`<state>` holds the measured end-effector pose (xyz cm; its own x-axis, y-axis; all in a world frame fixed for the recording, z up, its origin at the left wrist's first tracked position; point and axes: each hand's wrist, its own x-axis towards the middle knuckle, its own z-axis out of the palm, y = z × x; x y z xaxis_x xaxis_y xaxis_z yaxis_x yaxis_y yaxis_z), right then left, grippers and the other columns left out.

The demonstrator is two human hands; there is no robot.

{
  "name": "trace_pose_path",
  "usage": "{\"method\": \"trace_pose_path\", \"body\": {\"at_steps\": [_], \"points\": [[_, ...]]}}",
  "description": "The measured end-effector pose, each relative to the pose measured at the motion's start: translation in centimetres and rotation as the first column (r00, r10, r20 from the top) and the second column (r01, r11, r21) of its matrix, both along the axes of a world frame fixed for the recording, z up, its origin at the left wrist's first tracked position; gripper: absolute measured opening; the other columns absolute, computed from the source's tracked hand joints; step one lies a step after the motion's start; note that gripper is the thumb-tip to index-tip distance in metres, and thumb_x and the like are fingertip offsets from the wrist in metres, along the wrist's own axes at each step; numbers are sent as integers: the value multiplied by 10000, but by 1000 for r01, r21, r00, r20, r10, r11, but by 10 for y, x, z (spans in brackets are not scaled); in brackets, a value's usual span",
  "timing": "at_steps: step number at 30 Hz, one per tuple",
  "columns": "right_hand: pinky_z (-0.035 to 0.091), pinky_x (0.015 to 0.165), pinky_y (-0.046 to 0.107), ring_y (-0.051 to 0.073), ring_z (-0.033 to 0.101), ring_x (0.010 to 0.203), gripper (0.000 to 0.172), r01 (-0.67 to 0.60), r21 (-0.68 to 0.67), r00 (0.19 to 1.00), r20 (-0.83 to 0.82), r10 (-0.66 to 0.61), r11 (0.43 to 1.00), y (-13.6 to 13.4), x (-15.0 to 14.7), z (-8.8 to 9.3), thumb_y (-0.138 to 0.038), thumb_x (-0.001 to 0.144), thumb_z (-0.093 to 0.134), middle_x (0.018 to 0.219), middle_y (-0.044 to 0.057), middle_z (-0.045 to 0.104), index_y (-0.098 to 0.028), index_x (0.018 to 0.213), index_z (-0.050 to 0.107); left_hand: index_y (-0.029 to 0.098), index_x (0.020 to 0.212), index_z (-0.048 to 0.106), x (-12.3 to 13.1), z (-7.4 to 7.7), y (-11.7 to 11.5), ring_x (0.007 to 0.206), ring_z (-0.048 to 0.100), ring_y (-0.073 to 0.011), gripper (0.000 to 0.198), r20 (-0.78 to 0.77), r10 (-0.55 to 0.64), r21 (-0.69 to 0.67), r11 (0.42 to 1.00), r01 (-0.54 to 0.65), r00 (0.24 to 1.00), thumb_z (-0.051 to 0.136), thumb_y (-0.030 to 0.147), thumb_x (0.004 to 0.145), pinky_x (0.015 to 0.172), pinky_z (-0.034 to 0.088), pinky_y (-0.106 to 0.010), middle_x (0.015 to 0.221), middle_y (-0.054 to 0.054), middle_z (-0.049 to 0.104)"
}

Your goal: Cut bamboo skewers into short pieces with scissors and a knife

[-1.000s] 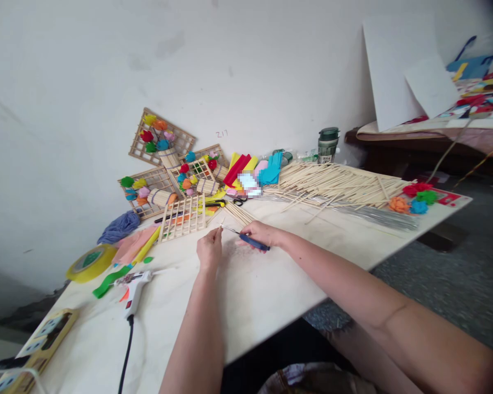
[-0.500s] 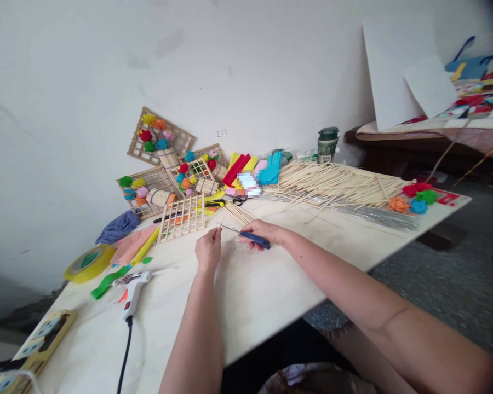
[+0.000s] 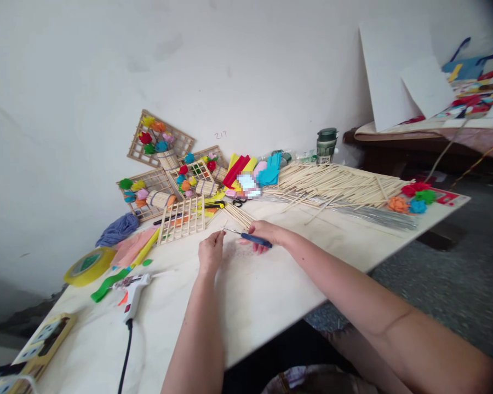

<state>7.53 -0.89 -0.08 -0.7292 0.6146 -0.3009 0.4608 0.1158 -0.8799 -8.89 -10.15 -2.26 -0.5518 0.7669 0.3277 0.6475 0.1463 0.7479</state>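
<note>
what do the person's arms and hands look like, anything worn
The left hand and right hand are ungloved, with no watch or bracelet visible. Both forearms are bare, no sleeves in view; the right has a small dark spot.

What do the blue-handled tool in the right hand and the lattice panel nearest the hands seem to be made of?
Blue-handled tool: matte, even-coloured handle, probably plastic or rubber; thin grey end, likely metal.
Lattice panel: pale, straight crossed sticks without shine suggest bare wood or bamboo.
</note>
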Motion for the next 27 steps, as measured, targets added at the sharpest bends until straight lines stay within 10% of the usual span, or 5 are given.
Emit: {"method": "trace_pose_path", "body": {"at_steps": [27], "points": [[395,327,206,89,451,328,493,-49,109,994,-88,59,993,-8,-1,-5,-617,503,649,383,-18,477,-144,525,511,124,847,658,-5,3,-4,424,382,-91,464,169,-52,20,999,50,984,468,520,697,465,296,-211,414,49,406]]}}
